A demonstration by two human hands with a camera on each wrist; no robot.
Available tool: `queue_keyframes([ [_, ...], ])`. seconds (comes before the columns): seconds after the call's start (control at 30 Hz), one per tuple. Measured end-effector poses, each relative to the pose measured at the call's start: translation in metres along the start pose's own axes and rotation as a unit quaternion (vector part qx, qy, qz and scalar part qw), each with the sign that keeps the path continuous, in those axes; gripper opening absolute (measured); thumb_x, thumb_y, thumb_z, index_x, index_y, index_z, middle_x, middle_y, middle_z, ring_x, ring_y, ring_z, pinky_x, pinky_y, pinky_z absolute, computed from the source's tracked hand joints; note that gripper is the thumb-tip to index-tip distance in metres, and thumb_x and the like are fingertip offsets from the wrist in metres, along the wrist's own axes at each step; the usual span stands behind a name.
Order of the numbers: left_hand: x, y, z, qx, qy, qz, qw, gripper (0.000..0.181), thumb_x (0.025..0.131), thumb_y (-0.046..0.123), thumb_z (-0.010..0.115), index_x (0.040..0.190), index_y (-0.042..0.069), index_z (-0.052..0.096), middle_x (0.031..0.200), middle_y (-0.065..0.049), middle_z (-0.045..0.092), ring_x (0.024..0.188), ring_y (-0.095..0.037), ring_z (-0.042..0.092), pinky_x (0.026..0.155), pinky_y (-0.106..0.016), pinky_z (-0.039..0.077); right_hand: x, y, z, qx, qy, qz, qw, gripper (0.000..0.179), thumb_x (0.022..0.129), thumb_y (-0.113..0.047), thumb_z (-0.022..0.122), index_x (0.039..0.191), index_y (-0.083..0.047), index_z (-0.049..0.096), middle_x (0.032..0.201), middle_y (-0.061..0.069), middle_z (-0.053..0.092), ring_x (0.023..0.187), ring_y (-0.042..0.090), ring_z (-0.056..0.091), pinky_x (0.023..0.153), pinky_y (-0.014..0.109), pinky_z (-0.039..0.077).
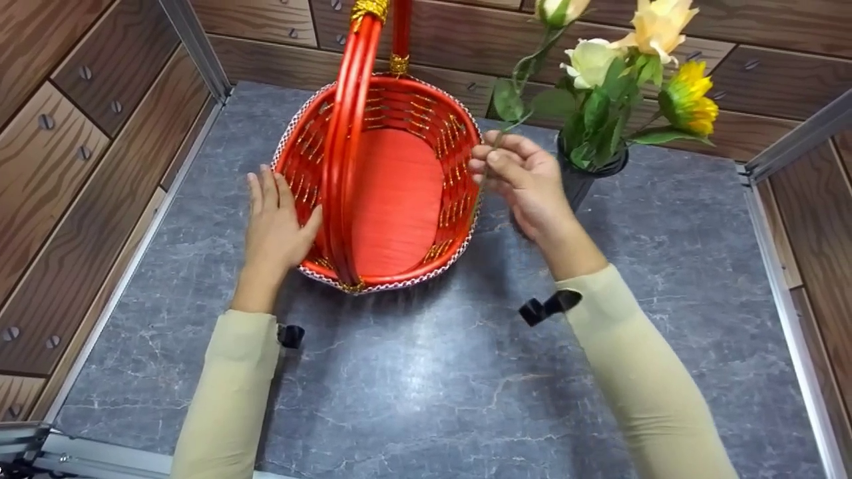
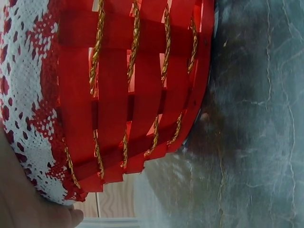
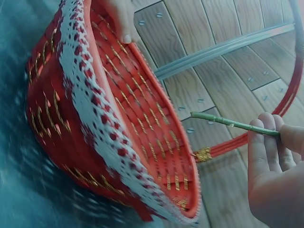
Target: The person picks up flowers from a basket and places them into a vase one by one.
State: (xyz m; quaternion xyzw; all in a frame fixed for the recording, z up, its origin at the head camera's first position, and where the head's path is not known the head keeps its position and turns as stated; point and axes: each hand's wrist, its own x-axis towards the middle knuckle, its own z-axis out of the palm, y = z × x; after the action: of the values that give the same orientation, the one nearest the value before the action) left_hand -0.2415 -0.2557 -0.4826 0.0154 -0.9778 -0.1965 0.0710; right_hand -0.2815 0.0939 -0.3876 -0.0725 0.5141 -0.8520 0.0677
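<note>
A red woven basket [image 1: 399,199] with white lace trim, gold threads and a tall handle stands on the grey table. My left hand [image 1: 274,223] holds its left rim, thumb over the inner side and fingers along the outside. In the left wrist view, a fingertip [image 2: 73,216] shows by the lace. To the right of the basket, my right hand [image 1: 522,179] pinches the green stem of an artificial rose [image 1: 560,12] between thumb and fingers. The bloom points up and away. The stem's cut end [image 3: 202,115] sticks out past the fingers in the right wrist view, near the basket's rim.
Behind the right hand stands a black vase [image 1: 592,169] holding artificial flowers, among them pale roses [image 1: 591,63] and a yellow sunflower [image 1: 692,100]. Wood-patterned panels [image 1: 266,60] and metal rails [image 1: 792,253] enclose the grey table [image 1: 426,386].
</note>
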Motion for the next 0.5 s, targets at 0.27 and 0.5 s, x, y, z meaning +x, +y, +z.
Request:
queue_keyframes([
  [0.27, -0.001, -0.003, 0.001, -0.002, -0.003, 0.000, 1.0000, 0.087, 0.090, 0.059, 0.028, 0.144, -0.005, 0.006, 0.149, -0.014, -0.018, 0.132, -0.027, -0.027, 0.110, -0.047, 0.001, -0.013, -0.036, -0.010, 0.000, -0.002, -0.059, 0.9983, 0.033, 0.082, 0.006, 0.061, 0.114, 0.011, 0.052, 0.099, 0.027, 0.063, 0.086, 0.034, 0.064, 0.076, 0.042, 0.052],
  [0.5, 0.001, -0.002, 0.001, 0.000, 0.008, 0.013, 0.9999, 0.085, 0.091, 0.056, 0.032, 0.143, -0.008, 0.011, 0.150, -0.019, -0.010, 0.134, -0.032, -0.022, 0.111, -0.047, 0.002, -0.021, -0.064, -0.023, -0.011, 0.014, -0.089, 0.9959, 0.033, 0.082, 0.007, 0.061, 0.114, 0.012, 0.052, 0.099, 0.027, 0.063, 0.084, 0.034, 0.065, 0.074, 0.041, 0.053],
])
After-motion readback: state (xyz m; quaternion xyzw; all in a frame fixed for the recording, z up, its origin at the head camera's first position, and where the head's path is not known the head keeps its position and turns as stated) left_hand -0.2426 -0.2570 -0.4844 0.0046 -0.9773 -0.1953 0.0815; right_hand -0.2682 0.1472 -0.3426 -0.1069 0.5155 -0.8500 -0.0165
